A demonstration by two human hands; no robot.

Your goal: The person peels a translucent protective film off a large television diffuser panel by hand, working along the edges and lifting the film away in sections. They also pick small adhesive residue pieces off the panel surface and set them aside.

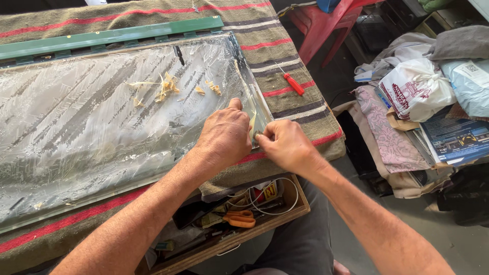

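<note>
Left hand (pixel 224 136) presses flat on the glass panel (pixel 102 122) near its right end, while my right hand (pixel 285 145) pinches the panel's edge strip (pixel 253 104). Panel lies on the striped blanket (pixel 285 61) covering the surface; a red screwdriver (pixel 292 83) rests nearby.

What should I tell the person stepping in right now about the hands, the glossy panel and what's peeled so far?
Left hand: pressed flat on the panel's right end, thumb up, holding nothing.
Right hand: fingertips pinched on the film strip at the panel's right edge.
Glossy panel lies flat on the striped blanket, its surface streaked and wrinkled, with yellowish scraps on top.
Green rail lies along the far edge; red screwdriver on the blanket to the right; orange scissors in the open drawer below.
Done: scraps loosened. Left: the edge strip is not yet off.
</note>
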